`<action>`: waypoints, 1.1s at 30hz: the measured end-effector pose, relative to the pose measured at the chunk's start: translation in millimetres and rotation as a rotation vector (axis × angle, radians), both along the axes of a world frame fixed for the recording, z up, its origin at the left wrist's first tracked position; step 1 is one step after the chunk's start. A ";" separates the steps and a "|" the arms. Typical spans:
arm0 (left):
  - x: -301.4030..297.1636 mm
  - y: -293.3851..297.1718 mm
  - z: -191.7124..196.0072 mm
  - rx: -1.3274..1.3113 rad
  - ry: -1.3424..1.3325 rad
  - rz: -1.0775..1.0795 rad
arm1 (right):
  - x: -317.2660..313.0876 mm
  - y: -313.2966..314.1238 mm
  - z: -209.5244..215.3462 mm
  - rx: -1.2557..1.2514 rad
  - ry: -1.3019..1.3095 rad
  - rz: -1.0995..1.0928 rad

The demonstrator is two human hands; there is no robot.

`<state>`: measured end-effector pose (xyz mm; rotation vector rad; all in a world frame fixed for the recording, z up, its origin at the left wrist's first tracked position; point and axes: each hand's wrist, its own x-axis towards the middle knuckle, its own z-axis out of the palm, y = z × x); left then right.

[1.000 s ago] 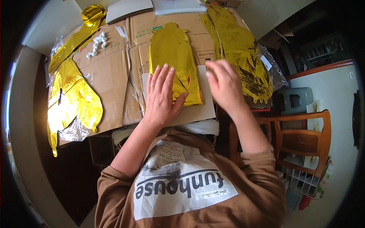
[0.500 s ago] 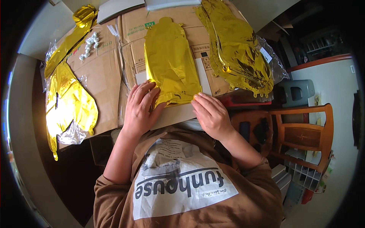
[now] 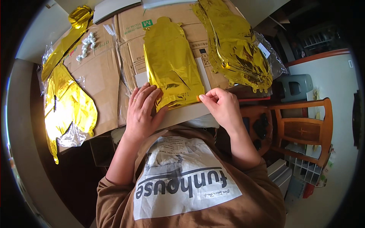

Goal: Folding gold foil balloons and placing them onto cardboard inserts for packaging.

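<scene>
A flat gold foil balloon [image 3: 171, 60] lies before me on cardboard, with a pale board showing under its near end. My left hand [image 3: 142, 108] rests on its near left corner, fingers stretched out and the thumb apart. At the near right corner, my right hand [image 3: 222, 106] pinches the foil edge between thumb and forefinger; the other fingers are curled. The near end of the foil is creased between my hands. What lies under my left fingers is hidden.
A stack of gold foil sheets [image 3: 239, 49] lies to the right on clear plastic. More crumpled gold foil [image 3: 70, 100] hangs over the left edge. Small white pieces [image 3: 87, 45] sit on the cardboard [image 3: 104, 83]. A wooden chair [image 3: 302, 131] stands at the right.
My right hand has shifted slightly right and turned, its thumb and forefinger now pinching the corner. My left hand stays on the left corner. A new crease shows across the foil.
</scene>
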<state>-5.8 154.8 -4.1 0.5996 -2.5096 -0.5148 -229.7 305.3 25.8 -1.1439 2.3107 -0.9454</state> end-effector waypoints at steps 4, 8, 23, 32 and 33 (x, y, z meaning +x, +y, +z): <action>0.7 -0.2 -3.7 0.023 0.041 0.013 | -1.3 -7.1 -1.8 -0.003 -0.086 -0.020; 0.0 0.3 -4.5 0.038 0.063 0.036 | 3.0 -11.8 -3.7 0.012 -0.072 -0.044; -0.4 1.8 -3.7 0.020 0.046 0.056 | -47.6 -48.3 -8.7 0.089 -0.170 0.009; -1.5 2.1 -2.5 -0.036 -0.021 0.073 | -43.0 -98.2 27.0 0.417 0.129 0.298; -1.5 2.3 -2.7 -0.033 -0.019 0.073 | -41.7 -98.9 28.5 0.432 0.133 0.305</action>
